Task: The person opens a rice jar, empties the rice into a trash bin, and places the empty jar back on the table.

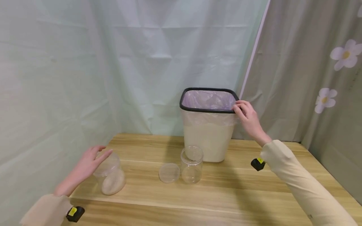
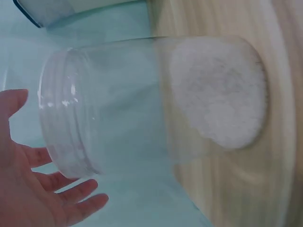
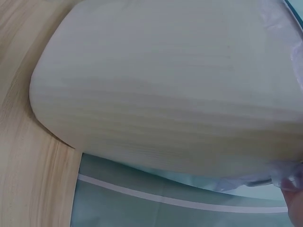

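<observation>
My left hand (image 1: pixel 91 160) is at the top of a lidded clear plastic jar (image 2: pixel 128 104), fingers spread and thumb apart from its lid (image 2: pixel 59 113). A whitish, grainy-looking mass (image 2: pixel 218 90) lies at the bottom of that jar; its kind I cannot tell. Over at the back, my right hand (image 1: pixel 247 116) grips the black rim (image 1: pixel 209 110) of a cream trash bin (image 1: pixel 207 138) at its right corner. In the right wrist view the bin's side (image 3: pixel 156 85) fills most of the picture, and only a bit of the hand (image 3: pixel 294 203) shows.
A clear plastic liner (image 1: pixel 209 99) hangs inside the bin and folds over its rim. In front stands an uncovered clear jar (image 1: pixel 191 168), with a round clear lid (image 1: pixel 169 173) lying to its left. Curtains (image 1: pixel 169 56) enclose the wooden table (image 1: pixel 175 204).
</observation>
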The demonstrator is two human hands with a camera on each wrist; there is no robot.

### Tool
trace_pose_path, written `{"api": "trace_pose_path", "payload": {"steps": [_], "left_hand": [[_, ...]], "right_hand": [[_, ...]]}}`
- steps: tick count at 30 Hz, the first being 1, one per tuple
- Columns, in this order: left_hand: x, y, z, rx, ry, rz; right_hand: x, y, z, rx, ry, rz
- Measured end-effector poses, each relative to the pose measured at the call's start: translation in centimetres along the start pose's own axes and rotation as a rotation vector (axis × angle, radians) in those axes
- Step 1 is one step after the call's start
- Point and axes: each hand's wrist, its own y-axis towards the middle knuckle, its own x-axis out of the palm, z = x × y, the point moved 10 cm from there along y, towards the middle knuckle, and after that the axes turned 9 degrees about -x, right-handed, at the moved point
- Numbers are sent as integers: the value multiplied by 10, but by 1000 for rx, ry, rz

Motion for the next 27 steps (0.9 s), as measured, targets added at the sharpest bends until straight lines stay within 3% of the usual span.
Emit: {"api": "trace_pose_path", "payload": {"steps": [4,8,14,20,22,24,27], "left_hand": [[0,-6,-13,-25,-53,-4],[2,-15,-25,-45,-178,-50],[11,-20,-41,-4,-319,-118],[22,-21,-53,59,-248,-119],[25,-21,-56,71,-265,-118],[27,-22,-55,129,-322,-120],[32,-25,-50,279,-429,-142]], "right_hand": [[0,1,-3,-29,-14,28],[1,2,-5,-45,-24,45],[3,2,-5,-56,-32,55],[3,-2,-8,-111,-39,122],[3,-3,-10,-144,-41,147],[4,-4,-12,-175,-43,164],[5,-6,-13,-197,-41,175]]}}
